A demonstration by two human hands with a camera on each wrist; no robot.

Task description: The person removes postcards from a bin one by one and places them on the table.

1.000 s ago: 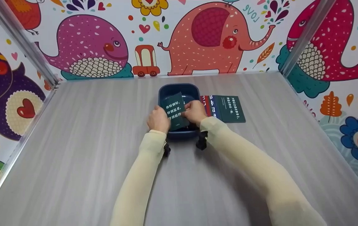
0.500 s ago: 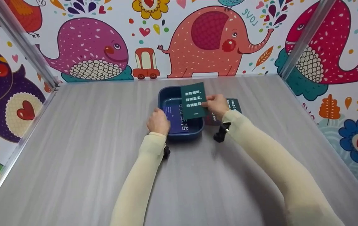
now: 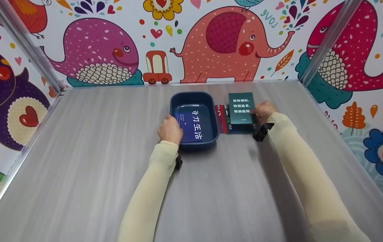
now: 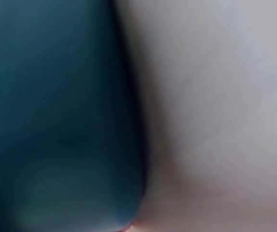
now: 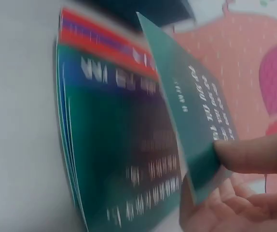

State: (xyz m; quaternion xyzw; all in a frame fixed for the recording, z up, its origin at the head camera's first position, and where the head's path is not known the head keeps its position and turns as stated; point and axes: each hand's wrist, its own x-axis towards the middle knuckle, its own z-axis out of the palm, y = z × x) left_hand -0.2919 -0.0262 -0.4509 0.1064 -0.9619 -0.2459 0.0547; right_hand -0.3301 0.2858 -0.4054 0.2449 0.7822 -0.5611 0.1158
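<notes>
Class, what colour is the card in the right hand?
The card is green, shown best in the right wrist view.

Near the far edge of the grey wood-grain bench (image 3: 77, 151) I see a dark blue rounded-rectangular bin (image 3: 198, 146), a violet white-lettered card (image 3: 188, 129) inside; rightward, a green white-lettered card (image 3: 240, 108) tilts above overlapping red-and-green cards (image 5: 114, 125).

Grey wood-grain tabletop (image 3: 77, 161), bounded at the rear by a printed wall panel (image 3: 131, 10) showing 1 purple whale (image 3: 100, 47), 1 red-orange car (image 3: 157, 77) and 1 coral elephant (image 3: 225, 64). 2 metal posts (image 3: 30, 47) stand at the corners. Side prints include 1 dark purple bird (image 3: 25, 87), left, and 1 blue flower (image 3: 374, 144), right.
</notes>
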